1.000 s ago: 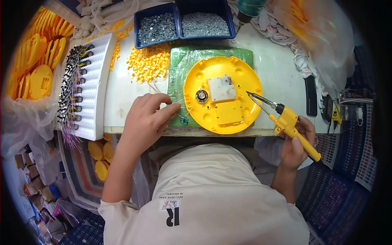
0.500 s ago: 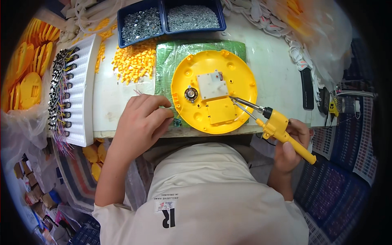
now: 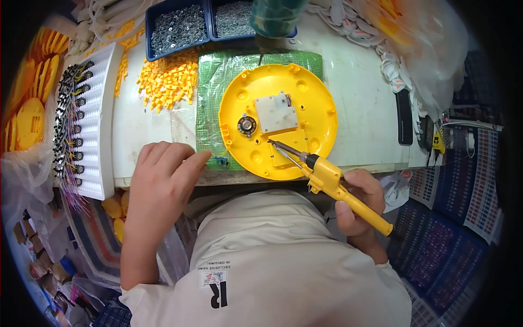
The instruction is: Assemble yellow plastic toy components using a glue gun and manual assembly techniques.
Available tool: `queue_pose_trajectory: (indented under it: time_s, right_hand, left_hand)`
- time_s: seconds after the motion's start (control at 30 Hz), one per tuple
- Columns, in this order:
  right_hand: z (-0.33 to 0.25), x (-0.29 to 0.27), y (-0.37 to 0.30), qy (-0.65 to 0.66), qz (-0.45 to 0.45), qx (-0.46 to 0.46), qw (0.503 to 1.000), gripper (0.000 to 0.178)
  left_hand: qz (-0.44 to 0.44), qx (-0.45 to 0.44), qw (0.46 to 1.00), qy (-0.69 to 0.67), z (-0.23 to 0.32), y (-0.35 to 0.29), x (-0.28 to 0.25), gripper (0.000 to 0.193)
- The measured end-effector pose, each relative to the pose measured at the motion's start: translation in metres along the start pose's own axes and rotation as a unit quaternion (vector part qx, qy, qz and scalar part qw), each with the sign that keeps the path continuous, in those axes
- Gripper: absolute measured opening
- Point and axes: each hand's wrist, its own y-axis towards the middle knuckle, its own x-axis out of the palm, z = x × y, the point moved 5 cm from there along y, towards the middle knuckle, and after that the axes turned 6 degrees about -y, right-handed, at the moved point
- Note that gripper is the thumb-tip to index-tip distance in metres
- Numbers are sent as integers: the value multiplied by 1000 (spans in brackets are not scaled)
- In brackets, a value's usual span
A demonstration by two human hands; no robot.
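Note:
A round yellow plastic shell point(image 3: 318, 117) lies with its hollow side up on a green mat point(image 3: 207, 114). Inside it sit a whitish gearbox-like block point(image 3: 277, 113), a small round speaker-like part point(image 3: 247, 126) and a yellow rectangular cover point(image 3: 297, 143). My right hand point(image 3: 359, 201) grips a yellow soldering gun point(image 3: 328, 177), its tip over the shell near the block's lower edge. At the shell's lower left, my left hand point(image 3: 171, 169) has its fingers pressed together on thin wires beside a small circuit board point(image 3: 220, 161); the fingertip contact is partly hidden.
Blue bins point(image 3: 152, 46) of small metal screws stand at the back. Small yellow pieces point(image 3: 169, 79) lie in a pile. A white foam tray point(image 3: 101, 125) holds wired round parts. A teal cylindrical object point(image 3: 277, 16) hangs above the bins. A black bar-shaped object point(image 3: 404, 117) lies right.
The soldering gun's tip has shifted left and down across the shell. My left hand has moved left and down, revealing the small circuit board. The teal object has come into view.

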Motion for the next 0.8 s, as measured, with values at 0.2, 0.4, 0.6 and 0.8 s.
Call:
queue_pose_trajectory:
  time_s: [0.2, 0.4, 0.6, 0.8]
  right_hand:
    - [-2, -3, -1, -23, -45, -26, 998, 45]
    - [-7, 0, 6, 7, -85, -64, 994, 43]
    - [-10, 1, 10, 1, -79, -83, 993, 41]
    - [-11, -3, 4, -38, -80, -50, 995, 47]
  left_hand:
    - [40, -54, 997, -23, -17, -12, -17, 21]
    - [122, -132, 963, -199, -29, -14, -21, 17]
    - [177, -195, 767, -585, -23, 1, 18, 10]
    - [70, -160, 906, -386, 13, 27, 27, 10]
